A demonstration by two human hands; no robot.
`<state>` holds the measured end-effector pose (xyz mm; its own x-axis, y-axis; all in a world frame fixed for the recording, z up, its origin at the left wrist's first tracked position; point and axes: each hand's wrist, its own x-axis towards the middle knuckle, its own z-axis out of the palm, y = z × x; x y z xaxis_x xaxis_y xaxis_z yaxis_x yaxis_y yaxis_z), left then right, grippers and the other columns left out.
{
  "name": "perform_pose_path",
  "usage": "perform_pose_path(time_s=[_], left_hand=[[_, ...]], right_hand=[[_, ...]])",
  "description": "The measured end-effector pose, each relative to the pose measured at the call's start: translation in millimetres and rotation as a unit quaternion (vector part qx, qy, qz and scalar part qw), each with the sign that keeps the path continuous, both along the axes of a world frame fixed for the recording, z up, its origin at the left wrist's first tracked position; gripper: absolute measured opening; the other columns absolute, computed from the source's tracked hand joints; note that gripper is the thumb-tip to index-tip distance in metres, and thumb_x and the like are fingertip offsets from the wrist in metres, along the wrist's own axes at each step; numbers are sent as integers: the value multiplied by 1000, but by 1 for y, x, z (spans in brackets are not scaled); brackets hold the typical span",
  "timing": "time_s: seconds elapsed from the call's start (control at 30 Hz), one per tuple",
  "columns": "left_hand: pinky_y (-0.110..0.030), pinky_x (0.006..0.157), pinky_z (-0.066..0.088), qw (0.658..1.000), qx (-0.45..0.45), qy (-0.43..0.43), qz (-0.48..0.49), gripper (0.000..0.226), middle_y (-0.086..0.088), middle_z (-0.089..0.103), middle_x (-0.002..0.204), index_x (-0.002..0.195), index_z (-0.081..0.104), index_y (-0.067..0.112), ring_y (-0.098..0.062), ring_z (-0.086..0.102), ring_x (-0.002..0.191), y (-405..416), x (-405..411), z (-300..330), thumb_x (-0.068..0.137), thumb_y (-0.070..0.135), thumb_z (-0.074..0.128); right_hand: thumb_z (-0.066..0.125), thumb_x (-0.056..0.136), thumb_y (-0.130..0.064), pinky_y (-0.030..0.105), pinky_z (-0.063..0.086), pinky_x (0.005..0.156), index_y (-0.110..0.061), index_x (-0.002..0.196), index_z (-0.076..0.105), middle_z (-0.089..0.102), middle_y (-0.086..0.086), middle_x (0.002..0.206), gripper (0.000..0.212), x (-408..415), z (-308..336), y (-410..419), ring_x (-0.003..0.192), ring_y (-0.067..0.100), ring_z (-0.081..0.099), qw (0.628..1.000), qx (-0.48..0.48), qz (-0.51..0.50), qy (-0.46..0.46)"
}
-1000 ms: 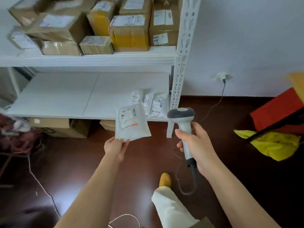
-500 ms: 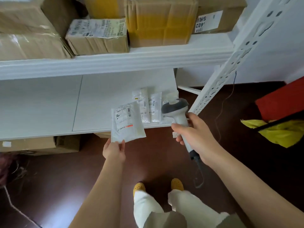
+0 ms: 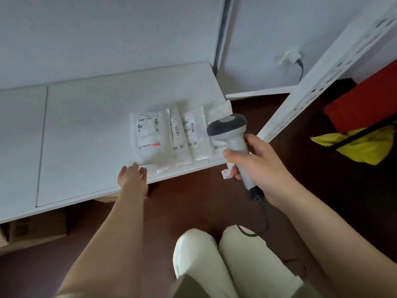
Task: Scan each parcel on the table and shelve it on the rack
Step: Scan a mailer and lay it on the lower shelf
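One white parcel (image 3: 150, 139) with a printed label and a red stripe is laid flat on the white shelf (image 3: 86, 125) of the rack, near the front edge. Just beside it, on its right, three more white parcels (image 3: 189, 136) are lined up in a row, and their edges are seen to overlap slightly. The left hand (image 3: 133, 176) is placed at the front edge of the shelf, right below the near corner of the first parcel; its fingers are spread and relaxed, and nothing is gripped by them. Whether the fingertips touch the parcel cannot be told.

The barcode scanner (image 3: 233, 138) is held by the right hand (image 3: 257, 166), whose fingers are curled round the light handle. The dark head of the scanner is seen over the right end of the parcel row. A dark cable (image 3: 261, 214) is hung from the handle bottom.

The perforated white rack post (image 3: 322, 82) is seen at the right, and a cardboard box (image 3: 32, 229) is kept under the shelf on the dark floor (image 3: 193, 201).
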<state>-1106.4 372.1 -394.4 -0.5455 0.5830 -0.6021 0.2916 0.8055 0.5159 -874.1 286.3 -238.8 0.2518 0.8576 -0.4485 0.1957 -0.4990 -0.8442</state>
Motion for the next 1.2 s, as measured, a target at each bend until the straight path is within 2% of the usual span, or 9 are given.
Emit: perform_pose_path(time_s=[0.03, 0.1, 0.13, 0.4, 0.5, 0.6, 0.8, 0.97, 1.2], left_hand=[[-26, 110, 34, 997, 12, -41, 66, 44, -6, 38, 152, 150, 31, 11, -17, 39, 138, 6, 0, -9, 107, 22, 30], [-33, 102, 46, 906, 67, -295, 298, 49, -6, 41, 146, 148, 35, 12, -22, 44, 132, 9, 1, -6, 101, 19, 48], [-34, 97, 50, 899, 60, -306, 309, 52, -6, 43, 139, 146, 39, 14, -24, 46, 129, 8, 3, -4, 97, 18, 56], [-34, 83, 53, 926, -59, -352, 121, 29, -17, 62, 109, 125, 54, 1, -27, 57, 82, -24, 71, 110, 97, 3, 50], [-35, 84, 53, 924, -77, -370, 51, 29, -15, 62, 95, 126, 54, -1, -27, 57, 82, -35, 117, 163, 97, 2, 51], [-34, 72, 55, 922, -94, -375, -19, 29, -15, 62, 96, 125, 55, -1, -28, 59, 86, -43, 164, 213, 96, 3, 53], [-34, 72, 54, 906, -102, -381, -155, 31, -15, 62, 95, 126, 54, -1, -29, 61, 90, -66, 284, 292, 95, 5, 55], [-36, 84, 49, 884, -90, -386, -246, 14, -14, 62, 91, 109, 59, 3, -25, 59, 81, -95, 396, 344, 99, 5, 50], [-34, 86, 46, 863, -73, -372, -333, 13, -11, 59, 87, 93, 57, 6, -23, 57, 76, -137, 569, 384, 100, 8, 46]], right_hand=[[67, 91, -26, 19, 51, 62, -22, 126, 56, 65, 4, 99, 36, 1, -2, 0, 64, 8, 65, 1000, -1, -8, -1], [68, 91, -24, 19, 50, 62, -21, 120, 58, 65, 4, 99, 30, 3, 2, -1, 63, 7, 64, 1000, -5, -30, 9], [68, 91, -24, 19, 50, 62, -20, 119, 59, 65, 5, 98, 29, 4, 8, -3, 63, 7, 63, 999, -8, -41, 16], [67, 91, -22, 19, 50, 58, -23, 120, 55, 66, 4, 90, 31, 31, 109, -42, 59, 6, 62, 993, -33, -107, 36], [67, 91, -19, 21, 51, 57, -26, 110, 56, 67, 1, 85, 23, 49, 155, -66, 59, 7, 62, 988, -32, -140, 52], [68, 91, -16, 23, 51, 56, -23, 107, 58, 65, 0, 79, 20, 74, 198, -95, 59, 10, 62, 982, -16, -177, 63], [67, 91, -17, 25, 52, 57, -23, 108, 57, 64, 5, 83, 20, 149, 264, -151, 62, 13, 62, 956, 20, -288, 53], [66, 92, -15, 20, 48, 52, -19, 114, 57, 62, 5, 82, 23, 223, 292, -194, 59, 10, 60, 930, 66, -357, 55], [65, 93, -15, 21, 50, 53, -19, 115, 57, 60, 4, 87, 24, 355, 319, -265, 58, 9, 59, 889, 117, -438, 61]])
